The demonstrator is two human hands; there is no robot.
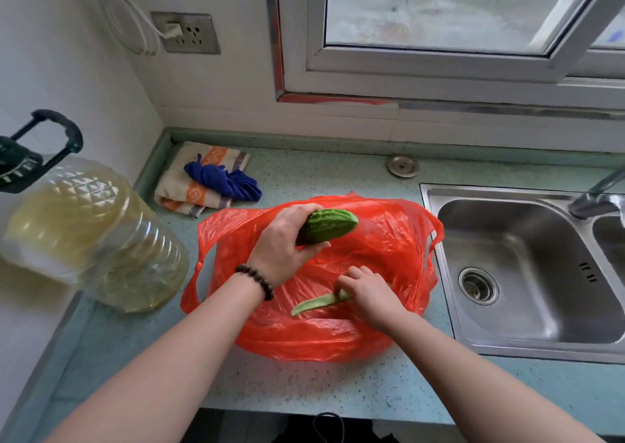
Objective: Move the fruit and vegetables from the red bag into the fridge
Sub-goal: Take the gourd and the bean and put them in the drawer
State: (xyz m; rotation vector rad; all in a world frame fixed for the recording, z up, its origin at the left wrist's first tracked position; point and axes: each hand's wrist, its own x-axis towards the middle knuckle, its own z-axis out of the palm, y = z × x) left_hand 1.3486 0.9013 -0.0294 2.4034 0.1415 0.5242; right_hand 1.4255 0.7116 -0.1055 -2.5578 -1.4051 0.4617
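Left hand grips a firm, bumpy gourd mid-body; right hand pinches a light, bendy bean pod inside the red bag.

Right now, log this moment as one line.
left hand: holds bitter gourd | right hand: grips green pod | red bag: open on counter

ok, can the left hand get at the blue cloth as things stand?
Probably not yet: the left hand is full, gripping the ridged green gourd. The blue cloth lies uncovered on the folded towel just beyond the red bag, so the path looks free.
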